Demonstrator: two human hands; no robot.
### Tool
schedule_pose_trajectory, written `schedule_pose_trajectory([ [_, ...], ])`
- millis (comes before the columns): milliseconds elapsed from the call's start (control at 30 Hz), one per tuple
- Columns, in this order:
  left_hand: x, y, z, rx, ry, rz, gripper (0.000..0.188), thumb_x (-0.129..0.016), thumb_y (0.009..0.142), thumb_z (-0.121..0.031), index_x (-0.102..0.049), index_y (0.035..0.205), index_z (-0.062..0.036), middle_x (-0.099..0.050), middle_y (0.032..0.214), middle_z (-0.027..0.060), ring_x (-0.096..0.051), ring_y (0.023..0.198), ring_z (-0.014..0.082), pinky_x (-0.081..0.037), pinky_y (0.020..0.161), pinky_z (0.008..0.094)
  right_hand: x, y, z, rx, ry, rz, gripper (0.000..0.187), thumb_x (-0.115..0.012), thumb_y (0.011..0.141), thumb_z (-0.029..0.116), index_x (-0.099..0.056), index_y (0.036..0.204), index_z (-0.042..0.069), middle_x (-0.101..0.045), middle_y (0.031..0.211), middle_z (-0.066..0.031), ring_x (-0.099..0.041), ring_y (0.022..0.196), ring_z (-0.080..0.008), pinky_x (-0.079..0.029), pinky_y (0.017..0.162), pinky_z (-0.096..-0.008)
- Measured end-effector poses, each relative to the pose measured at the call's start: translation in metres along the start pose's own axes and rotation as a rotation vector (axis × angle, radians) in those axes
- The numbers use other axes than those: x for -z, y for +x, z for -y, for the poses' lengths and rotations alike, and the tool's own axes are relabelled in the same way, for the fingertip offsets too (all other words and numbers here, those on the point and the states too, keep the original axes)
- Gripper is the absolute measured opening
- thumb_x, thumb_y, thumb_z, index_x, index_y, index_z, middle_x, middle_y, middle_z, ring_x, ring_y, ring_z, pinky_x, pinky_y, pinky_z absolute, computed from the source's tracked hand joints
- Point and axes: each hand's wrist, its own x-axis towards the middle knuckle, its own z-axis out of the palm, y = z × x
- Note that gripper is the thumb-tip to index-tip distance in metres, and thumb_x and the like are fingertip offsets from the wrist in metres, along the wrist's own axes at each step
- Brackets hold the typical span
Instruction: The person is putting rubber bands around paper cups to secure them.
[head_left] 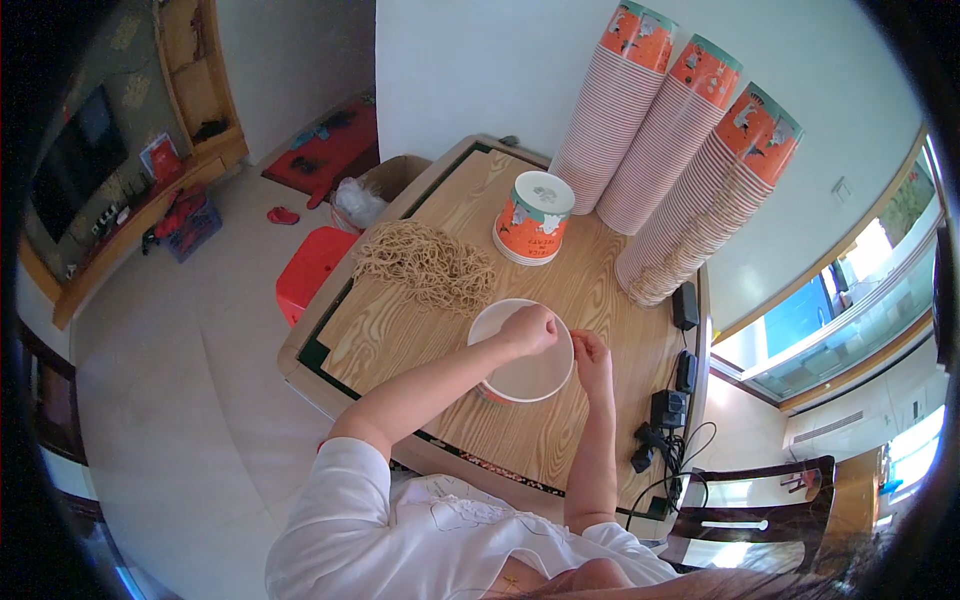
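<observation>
A white-lined paper bucket stands upright on the wooden table, its round opening facing me. My left hand reaches over the opening, fingers curled closed near the inner right wall; what they hold, if anything, is hidden. Outside the right rim, my right hand has its fingers pinched together against the bucket's edge, and I cannot make out what is between them. A loose heap of tan cords lies to the left, beyond the bucket. Behind it, a short stack of orange and green printed paper buckets sits upside down.
Three tall stacks of nested buckets, a left stack, a middle stack and a right stack, stand at the back right. Black adapters and cables line the right edge. A red stool and a cardboard box stand left of the table.
</observation>
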Motion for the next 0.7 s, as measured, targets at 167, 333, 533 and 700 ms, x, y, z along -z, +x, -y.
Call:
schedule_pose_trajectory([
  [167,0.001,0.001,-0.003,0.059,-0.039,0.049,0.011,-0.060,0.067,-0.017,-0.065,0.066,-0.0075,-0.064,0.075,0.0136,-0.062,0.072,0.0298,-0.048,0.067,0.0400,0.001,-0.001,-0.001,-0.006,0.035,0.017,0.016,-0.050,0.086,0.005,-0.058,0.097,-0.002,-0.061,0.082,-0.0024,-0.056,0.076,-0.0079,-0.045,0.068,-0.0216],
  [333,-0.002,0.001,-0.003,0.046,-0.029,0.021,0.012,-0.060,0.068,-0.018,-0.066,0.071,-0.0080,-0.064,0.078,0.0141,-0.062,0.074,0.0298,-0.049,0.069,0.0401,0.002,-0.001,-0.008,0.039,0.019,0.015,0.017,-0.050,0.085,0.003,-0.059,0.099,-0.002,-0.062,0.086,-0.0038,-0.057,0.079,-0.0089,-0.045,0.072,-0.0219],
  [533,-0.003,0.002,-0.003,0.004,-0.021,0.026,0.016,-0.062,0.070,-0.020,-0.064,0.074,-0.0048,-0.064,0.075,0.0128,-0.062,0.072,0.0269,-0.048,0.065,0.0369,0.003,0.000,-0.009,0.030,0.039,0.053,0.019,-0.052,0.084,0.002,-0.059,0.101,-0.003,-0.063,0.089,-0.0048,-0.058,0.081,-0.0098,-0.046,0.072,-0.0222],
  [700,-0.006,0.003,-0.001,0.038,0.012,0.019,0.013,-0.061,0.069,-0.020,-0.066,0.073,-0.0088,-0.064,0.076,0.0137,-0.062,0.074,0.0292,-0.049,0.068,0.0400,0.003,-0.002,0.002,0.023,0.026,0.075,0.018,-0.053,0.083,0.002,-0.060,0.099,-0.002,-0.063,0.086,-0.0040,-0.057,0.078,-0.0088,-0.045,0.071,-0.0214],
])
